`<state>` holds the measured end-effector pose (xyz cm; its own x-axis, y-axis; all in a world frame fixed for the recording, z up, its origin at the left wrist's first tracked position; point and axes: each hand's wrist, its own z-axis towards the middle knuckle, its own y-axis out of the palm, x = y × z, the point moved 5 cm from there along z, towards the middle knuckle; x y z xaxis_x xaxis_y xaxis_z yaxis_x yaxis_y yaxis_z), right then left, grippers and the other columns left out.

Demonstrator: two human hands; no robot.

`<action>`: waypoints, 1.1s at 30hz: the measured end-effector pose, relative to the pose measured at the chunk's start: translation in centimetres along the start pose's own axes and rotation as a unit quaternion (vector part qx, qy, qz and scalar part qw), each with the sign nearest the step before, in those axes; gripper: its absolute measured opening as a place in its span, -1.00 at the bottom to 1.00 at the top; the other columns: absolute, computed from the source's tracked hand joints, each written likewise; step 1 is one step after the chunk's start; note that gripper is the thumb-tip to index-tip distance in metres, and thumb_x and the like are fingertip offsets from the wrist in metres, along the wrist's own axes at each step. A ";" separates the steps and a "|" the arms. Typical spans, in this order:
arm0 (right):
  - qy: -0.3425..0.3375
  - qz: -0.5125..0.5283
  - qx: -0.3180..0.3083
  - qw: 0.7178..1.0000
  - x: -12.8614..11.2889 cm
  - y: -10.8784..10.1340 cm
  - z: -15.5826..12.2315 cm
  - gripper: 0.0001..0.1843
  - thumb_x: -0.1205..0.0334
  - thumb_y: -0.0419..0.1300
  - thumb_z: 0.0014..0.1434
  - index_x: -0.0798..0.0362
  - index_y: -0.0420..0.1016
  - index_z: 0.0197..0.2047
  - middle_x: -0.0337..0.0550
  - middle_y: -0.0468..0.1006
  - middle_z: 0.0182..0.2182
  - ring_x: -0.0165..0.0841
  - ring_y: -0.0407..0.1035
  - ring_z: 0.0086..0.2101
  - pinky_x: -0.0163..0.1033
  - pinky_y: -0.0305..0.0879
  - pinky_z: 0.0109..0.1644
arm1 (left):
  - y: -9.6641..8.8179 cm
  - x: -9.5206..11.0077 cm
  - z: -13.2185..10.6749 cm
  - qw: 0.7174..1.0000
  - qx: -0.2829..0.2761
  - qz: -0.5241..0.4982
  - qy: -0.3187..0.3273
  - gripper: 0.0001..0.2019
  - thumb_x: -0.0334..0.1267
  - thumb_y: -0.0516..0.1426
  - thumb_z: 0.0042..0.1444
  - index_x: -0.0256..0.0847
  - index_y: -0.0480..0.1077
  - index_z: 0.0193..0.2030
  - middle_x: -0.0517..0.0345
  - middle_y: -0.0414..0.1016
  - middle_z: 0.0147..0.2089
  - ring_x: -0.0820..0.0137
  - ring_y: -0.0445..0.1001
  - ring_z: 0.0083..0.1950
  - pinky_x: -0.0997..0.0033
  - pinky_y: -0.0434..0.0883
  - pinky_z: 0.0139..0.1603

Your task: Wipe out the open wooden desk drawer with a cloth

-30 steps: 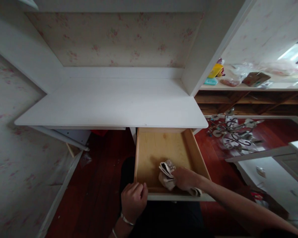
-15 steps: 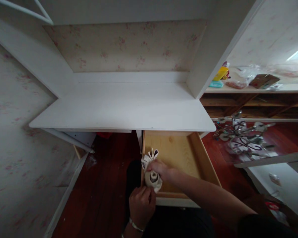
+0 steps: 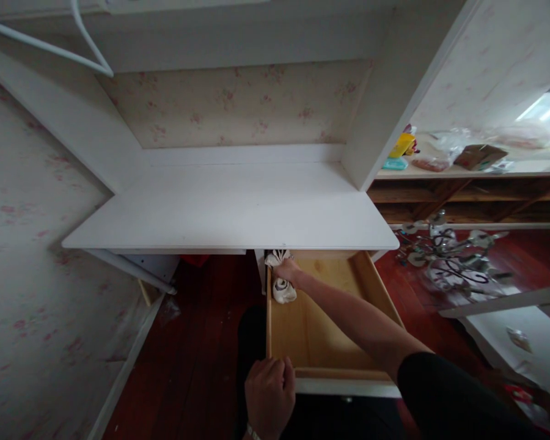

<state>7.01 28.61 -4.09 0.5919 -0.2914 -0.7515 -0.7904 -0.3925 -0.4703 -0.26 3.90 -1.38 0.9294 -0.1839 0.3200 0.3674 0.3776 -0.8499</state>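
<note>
An open wooden drawer [image 3: 376, 293] juts out from under a white desk [image 3: 229, 208]. My right hand [image 3: 288, 270] reaches to the drawer's far left corner and is closed on a crumpled cream cloth [image 3: 283, 291], just under the desk's front edge. My left hand [image 3: 270, 394] is closed on the near left corner of the drawer's white front.
Red wooden floor [image 3: 192, 342] lies below the desk. A tangle of metal fittings [image 3: 444, 256] lies on the floor to the right. A wooden shelf [image 3: 462, 177] at the right holds a yellow pack, a box and bags. A white panel [image 3: 508, 305] stands at lower right.
My right hand has carried the cloth from the drawer's near right, across the front, to the far left corner. My left hand stayed on the drawer front.
</note>
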 end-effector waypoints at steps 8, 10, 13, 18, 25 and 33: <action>-0.248 -0.230 -0.046 0.940 1.9 1.0 -11.1 -0.57 0.44 0.07 0.03 0.01 0.46 -0.03 -0.06 0.54 -0.04 -0.22 0.40 -0.01 -0.25 0.25 0.05 | 0.1 -0.5 -0.9 0.998 0.008 -0.017 0.058 -0.72 -0.42 0.07 0.15 -0.14 0.27 -0.57 0.23 0.36 -0.59 0.44 0.37 -0.52 0.35 0.22 -0.42; -0.379 -0.256 -0.122 0.881 2.4 3.3 -13.5 -0.45 0.37 0.11 0.09 -0.01 0.34 0.18 -0.08 0.39 0.16 -0.23 0.24 0.16 -0.20 0.13 0.22 | 0.1 -0.6 -1.2 0.998 0.011 -0.019 0.063 -0.75 -0.42 0.07 0.14 -0.13 0.31 -0.55 0.23 0.38 -0.60 0.45 0.37 -0.55 0.37 0.22 -0.44; -0.463 -0.299 -0.154 0.820 3.4 5.8 -13.9 -0.45 0.29 0.09 0.20 -0.02 0.24 0.27 -0.10 0.27 0.25 -0.24 0.07 0.26 -0.08 -0.06 0.34 | 0.2 -0.9 -1.5 0.998 0.015 -0.016 0.056 -0.75 -0.41 0.05 0.14 -0.13 0.34 -0.54 0.25 0.38 -0.61 0.45 0.37 -0.57 0.37 0.20 -0.47; -0.473 -0.368 -0.061 0.798 1.7 4.9 -7.9 -0.57 0.35 -0.07 0.34 -0.05 0.30 0.22 -0.17 0.32 0.22 -0.33 0.03 0.27 -0.06 -0.07 0.35 | 0.4 -0.9 -1.4 0.996 0.046 -0.006 0.082 -0.72 -0.42 0.03 0.15 -0.14 0.31 -0.57 0.24 0.36 -0.61 0.46 0.39 -0.54 0.39 0.23 -0.43; -0.456 -0.413 -0.028 0.788 -2.8 1.3 -0.6 -0.57 0.40 0.00 0.28 0.04 0.34 0.19 -0.06 0.34 0.20 -0.28 0.13 0.22 -0.08 0.04 0.30 | 0.5 -0.9 -1.2 0.999 -0.002 0.001 0.041 -0.70 -0.38 0.02 0.22 -0.13 0.29 -0.56 0.24 0.38 -0.57 0.45 0.39 -0.51 0.40 0.26 -0.40; -0.455 -0.305 -0.062 0.835 0.1 3.4 -7.8 -0.45 0.50 0.03 0.12 0.03 0.33 0.19 -0.11 0.42 0.14 -0.29 0.25 0.15 -0.20 0.12 0.24 | -2.5 0.2 -2.1 0.993 0.078 -0.053 0.068 -0.81 -0.44 0.06 0.13 -0.08 0.42 -0.39 0.26 0.57 -0.33 0.40 0.50 -0.23 0.29 0.33 -0.03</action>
<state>5.64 20.49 -2.13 0.4688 0.7555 -0.4576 -0.3301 -0.3307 -0.8841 -1.09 0.99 -0.06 0.8756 -0.3471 0.3360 0.4741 0.4843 -0.7353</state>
